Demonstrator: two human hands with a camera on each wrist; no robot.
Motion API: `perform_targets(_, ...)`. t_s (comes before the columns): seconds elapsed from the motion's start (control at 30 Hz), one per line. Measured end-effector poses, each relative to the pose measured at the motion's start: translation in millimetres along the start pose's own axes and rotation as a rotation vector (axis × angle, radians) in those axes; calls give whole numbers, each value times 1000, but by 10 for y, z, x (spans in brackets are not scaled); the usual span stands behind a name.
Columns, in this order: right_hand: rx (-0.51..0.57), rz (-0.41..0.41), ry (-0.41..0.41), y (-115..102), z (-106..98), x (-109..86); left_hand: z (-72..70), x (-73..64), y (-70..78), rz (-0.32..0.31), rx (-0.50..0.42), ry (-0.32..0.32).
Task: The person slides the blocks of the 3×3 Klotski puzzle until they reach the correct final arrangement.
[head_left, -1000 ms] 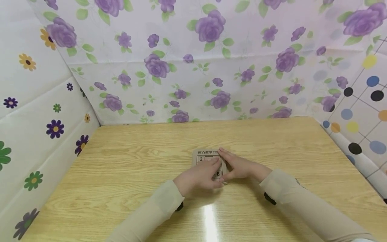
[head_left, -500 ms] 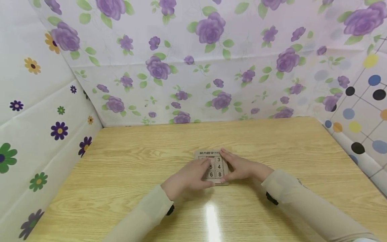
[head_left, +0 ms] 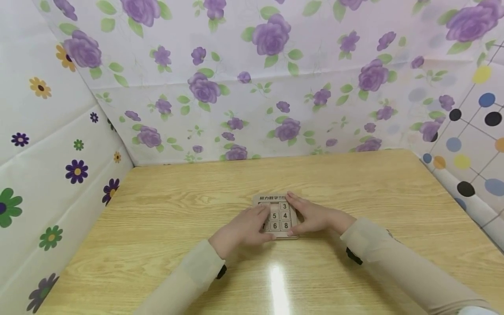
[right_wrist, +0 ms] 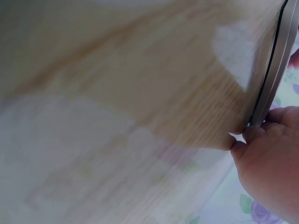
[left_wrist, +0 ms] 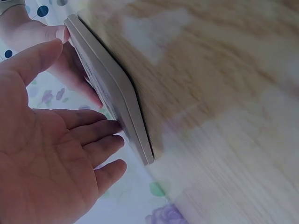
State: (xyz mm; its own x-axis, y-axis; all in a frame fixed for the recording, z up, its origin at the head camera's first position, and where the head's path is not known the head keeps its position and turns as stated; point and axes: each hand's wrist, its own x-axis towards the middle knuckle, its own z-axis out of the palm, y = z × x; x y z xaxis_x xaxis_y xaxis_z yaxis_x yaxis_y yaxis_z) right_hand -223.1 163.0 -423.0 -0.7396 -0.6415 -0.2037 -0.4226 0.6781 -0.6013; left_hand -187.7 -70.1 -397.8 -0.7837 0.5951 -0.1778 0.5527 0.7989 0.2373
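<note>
Light brown and flat, the number puzzle [head_left: 280, 216] lies on the wooden table [head_left: 185, 192], near the middle. It shows 3, 5, 4, 6 and 8. The right hand [head_left: 313, 216] holds its right side, thumb near, fingers far. The left hand [head_left: 242, 228] is loose, its fingers over the left side. Purple flowers dot the cloth [head_left: 244, 111] behind.

Wood-grain table [head_left: 169, 236] is filling the foreground. Behind it, a white covering with purple roses and green leaves [head_left: 252, 109] is standing, a horizontal crease running across. Multicoloured daisy-like flowers are patterning the left covering [head_left: 43, 113]; line-joined coloured dots, the right covering [head_left: 474, 146]. Bright streak of light [head_left: 278, 284] is reflecting off the near tabletop.
</note>
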Motion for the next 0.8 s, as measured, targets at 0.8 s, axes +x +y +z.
perform_targets(0.8,14,28,4,24,2,2,24,-85,-33,111,-22,56)
